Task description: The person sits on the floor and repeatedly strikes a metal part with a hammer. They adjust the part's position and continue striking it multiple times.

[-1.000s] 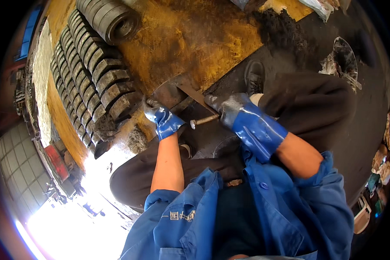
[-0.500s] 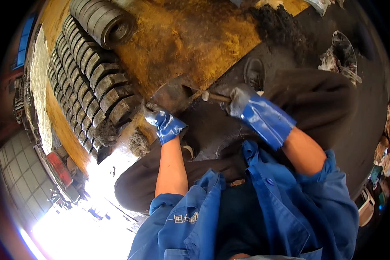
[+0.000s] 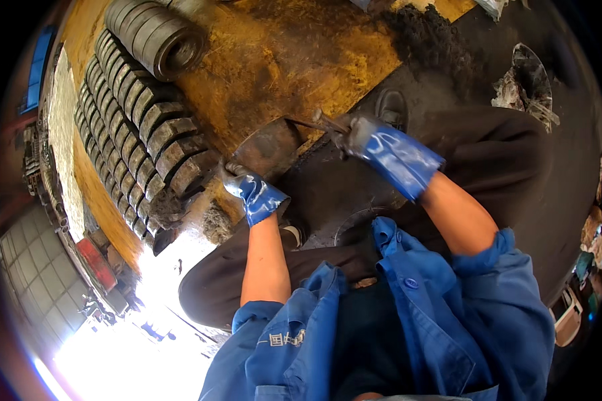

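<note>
My left hand, in a blue rubber glove with a dirty grey palm, is closed on the left edge of a dark curved metal plate. The plate lies at the near edge of a yellow-brown board. My right hand, gloved alike, is wrapped round a metal rod tool with a thicker crosspiece at the hand. The tool's thin end reaches left to the plate's far right corner; whether it touches cannot be made out. Motion blurs the crosspiece, and the glove partly hides it.
Rows of curved dark blocks stand on the stained yellow board at left, behind them a stack of dark rings. A grey fibrous clump lies near my left wrist. Black debris lies at far right, beyond my shoe.
My right hand has shifted slightly left and away from me, and the tool has turned so its thin rod and crosspiece show more. My left hand stays on the plate.
</note>
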A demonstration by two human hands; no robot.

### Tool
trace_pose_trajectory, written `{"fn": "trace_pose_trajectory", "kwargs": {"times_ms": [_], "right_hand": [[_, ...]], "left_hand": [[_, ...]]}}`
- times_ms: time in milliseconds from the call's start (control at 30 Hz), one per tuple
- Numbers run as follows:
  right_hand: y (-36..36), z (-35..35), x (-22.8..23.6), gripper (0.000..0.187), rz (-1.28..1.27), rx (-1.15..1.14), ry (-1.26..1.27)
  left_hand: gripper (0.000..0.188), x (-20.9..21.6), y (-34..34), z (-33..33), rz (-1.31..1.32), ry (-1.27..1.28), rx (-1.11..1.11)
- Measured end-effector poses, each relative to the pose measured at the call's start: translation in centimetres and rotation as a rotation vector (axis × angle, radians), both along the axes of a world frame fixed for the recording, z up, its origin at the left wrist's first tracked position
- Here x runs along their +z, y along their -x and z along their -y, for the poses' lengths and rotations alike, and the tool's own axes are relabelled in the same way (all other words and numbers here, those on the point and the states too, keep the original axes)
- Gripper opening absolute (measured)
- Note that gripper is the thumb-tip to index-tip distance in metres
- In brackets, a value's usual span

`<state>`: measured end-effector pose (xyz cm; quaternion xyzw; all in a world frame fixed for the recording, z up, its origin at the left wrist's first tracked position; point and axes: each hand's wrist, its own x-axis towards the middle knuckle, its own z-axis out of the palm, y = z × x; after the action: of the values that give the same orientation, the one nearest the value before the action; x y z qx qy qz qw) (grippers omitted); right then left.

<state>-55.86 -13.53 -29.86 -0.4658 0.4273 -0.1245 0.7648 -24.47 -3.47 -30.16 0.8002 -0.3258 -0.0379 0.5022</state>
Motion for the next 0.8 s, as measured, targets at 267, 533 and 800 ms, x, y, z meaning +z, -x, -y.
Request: {"fn": "trace_pose_trajectory", "kwargs": {"times_ms": [267, 533, 800], "right_hand": [[-0.7, 1.6, 4.3, 0.033, -0.065, 0.013, -0.065], [-1.8, -1.7, 6.4, 0.038, 0.197, -0.139, -0.08], [-4.0, -3.3, 18.2, 0.03, -0.513, 0.595, 0.606]], "left_hand": [[0.032, 1.3, 0.8, -0.4, -0.022, -0.094, 0.086], [0.03, 1.7, 1.2, 0.6, 0.108, -0.118, 0.15], [0.03, 0.9, 0.9, 0.4, 0.01, -0.14, 0.242]]}}
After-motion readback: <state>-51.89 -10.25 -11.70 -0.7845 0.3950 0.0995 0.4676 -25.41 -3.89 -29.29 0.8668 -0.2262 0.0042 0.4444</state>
